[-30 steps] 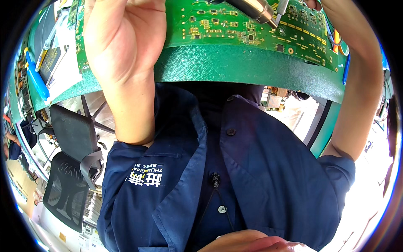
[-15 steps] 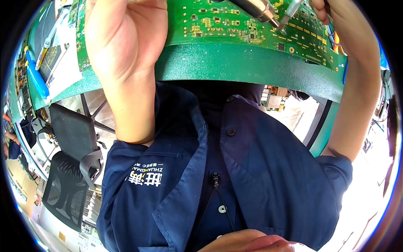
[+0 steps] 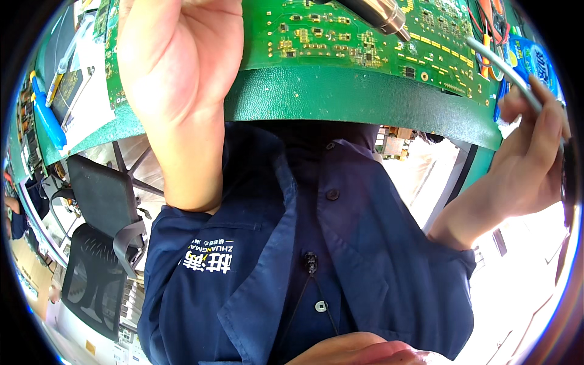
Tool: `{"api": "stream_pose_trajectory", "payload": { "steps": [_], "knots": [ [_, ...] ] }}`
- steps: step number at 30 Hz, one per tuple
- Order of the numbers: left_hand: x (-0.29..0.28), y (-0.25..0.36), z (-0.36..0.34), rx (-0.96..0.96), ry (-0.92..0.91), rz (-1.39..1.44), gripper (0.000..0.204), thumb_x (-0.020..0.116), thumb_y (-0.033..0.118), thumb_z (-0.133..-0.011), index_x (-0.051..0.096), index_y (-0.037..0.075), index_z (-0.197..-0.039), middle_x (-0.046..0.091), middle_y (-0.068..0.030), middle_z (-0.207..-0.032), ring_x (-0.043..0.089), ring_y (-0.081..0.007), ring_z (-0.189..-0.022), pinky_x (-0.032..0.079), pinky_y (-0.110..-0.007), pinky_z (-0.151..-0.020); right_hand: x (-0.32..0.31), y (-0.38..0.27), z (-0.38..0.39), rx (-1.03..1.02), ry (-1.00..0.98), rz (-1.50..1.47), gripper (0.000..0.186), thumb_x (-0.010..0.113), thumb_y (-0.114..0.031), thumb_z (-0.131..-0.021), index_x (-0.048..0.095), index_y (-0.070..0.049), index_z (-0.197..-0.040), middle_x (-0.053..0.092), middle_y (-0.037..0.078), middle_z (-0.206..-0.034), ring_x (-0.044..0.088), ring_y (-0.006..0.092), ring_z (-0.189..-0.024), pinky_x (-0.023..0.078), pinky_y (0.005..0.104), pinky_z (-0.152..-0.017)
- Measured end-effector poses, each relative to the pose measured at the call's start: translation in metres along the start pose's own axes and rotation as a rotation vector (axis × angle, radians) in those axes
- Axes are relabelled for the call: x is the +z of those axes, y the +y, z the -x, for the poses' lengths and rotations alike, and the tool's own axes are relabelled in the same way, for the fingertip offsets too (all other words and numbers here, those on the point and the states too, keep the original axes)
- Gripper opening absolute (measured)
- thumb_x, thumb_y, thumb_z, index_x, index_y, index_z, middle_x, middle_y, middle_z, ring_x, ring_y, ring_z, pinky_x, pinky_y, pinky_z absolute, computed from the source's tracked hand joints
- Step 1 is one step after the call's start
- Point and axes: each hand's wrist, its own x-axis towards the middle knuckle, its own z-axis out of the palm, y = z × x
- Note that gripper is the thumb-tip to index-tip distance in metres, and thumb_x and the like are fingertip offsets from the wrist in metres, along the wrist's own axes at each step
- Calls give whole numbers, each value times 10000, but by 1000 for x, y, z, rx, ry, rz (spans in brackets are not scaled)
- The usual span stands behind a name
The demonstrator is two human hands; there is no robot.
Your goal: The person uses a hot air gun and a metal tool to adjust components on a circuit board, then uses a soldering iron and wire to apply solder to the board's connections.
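Observation:
My left hand [image 3: 182, 55] is palm-up over the left part of a green circuit board [image 3: 310, 42], fingers cut off by the top edge. A dark hot-air or soldering tool [image 3: 383, 15] with a metal nozzle reaches down over the board's upper middle; who or what holds it is out of view. My right hand [image 3: 529, 146] is at the right, off the board, with fingers closed round a slender metal tool [image 3: 499, 64], whose tip is at the board's right edge.
A green mat [image 3: 292, 97] borders the board. Blue-handled tool [image 3: 47, 121], pens and paper lie left. Cables [image 3: 486, 24] and a blue packet [image 3: 534, 64] lie right. An office chair [image 3: 97, 201] stands at lower left; part of another person [image 3: 15, 219] shows at far left.
My right hand has moved down and outward to the right, drawing the slender tool from beside the nozzle to the board's right edge. My left hand has barely moved.

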Motion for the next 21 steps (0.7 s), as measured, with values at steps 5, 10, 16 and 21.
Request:
{"api": "stream_pose_trajectory", "payload": {
  "steps": [5, 10, 16, 21],
  "knots": [
    [-31, -6, -9, 48, -288, 205, 472, 448, 324, -1030, 372, -33, -1329, 600, -144, -1126, 581, -290, -1135, 506, -390, -1022, 6, -20, 57, -295, -60, -90, 299, 543, -139, -972, 609, 126, -1094, 646, 227, -787, 614, 219, -646, 491, 303, -594],
    [-42, -16, -16, 142, -376, 181, 481, 394, 347, -1045, 379, -40, -1330, 604, -145, -1130, 584, -276, -1120, 467, -425, -1053, 34, -11, 72, -482, 37, -28, 176, 640, 10, -844, 629, 90, -1001, 631, 166, -676, 596, 224, -536, 467, 277, -470],
    [-32, -14, -5, 78, -200, 233, 497, 387, 358, -1045, 368, -43, -1338, 587, -143, -1144, 576, -264, -1125, 459, -430, -1060, 39, -12, 76, -406, 35, -12, 144, 640, 18, -829, 629, 92, -952, 634, 159, -677, 608, 227, -544, 476, 281, -477],
    [-35, -16, -5, 107, -216, 154, 491, 392, 358, -1046, 373, -35, -1340, 566, -144, -1168, 565, -258, -1141, 455, -431, -1065, 38, -17, 78, -339, 8, -24, 136, 626, 24, -825, 618, 98, -939, 618, 151, -663, 591, 221, -528, 472, 289, -478]
  ]
}}
